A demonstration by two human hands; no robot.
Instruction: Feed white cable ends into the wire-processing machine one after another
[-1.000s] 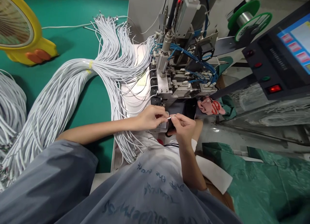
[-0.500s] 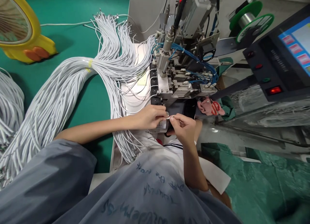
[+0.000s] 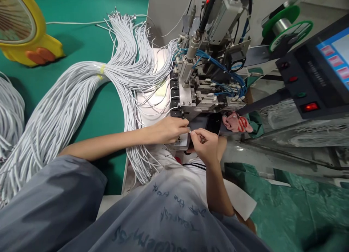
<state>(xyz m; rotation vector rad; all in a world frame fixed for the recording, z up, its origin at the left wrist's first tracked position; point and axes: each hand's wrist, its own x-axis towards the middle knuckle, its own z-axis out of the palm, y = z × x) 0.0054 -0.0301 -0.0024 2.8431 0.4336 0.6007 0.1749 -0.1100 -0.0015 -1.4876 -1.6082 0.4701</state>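
My left hand (image 3: 169, 130) and my right hand (image 3: 203, 143) meet fingertip to fingertip just below the metal machine head (image 3: 202, 85). Both hands are closed in a pinch on the end of a thin white wire (image 3: 189, 131), which is too small to see well. A big bundle of white wires (image 3: 81, 95), tied with a yellow band, fans out over the green mat (image 3: 89, 48) to the left of my left forearm. Loose wire ends run to the black row of slots on the machine's left side.
A yellow fan (image 3: 24, 30) stands at the back left. A dark control panel (image 3: 313, 77) with a lit red switch and a touch screen is on the right, and a green wire spool (image 3: 286, 24) sits above it. A pink rag (image 3: 236, 122) lies beside the machine. Green cloth covers the lower right.
My fingertips have closed together, so less of the wire end shows between them. The view has shifted slightly; my hands stay in the same place under the machine head.
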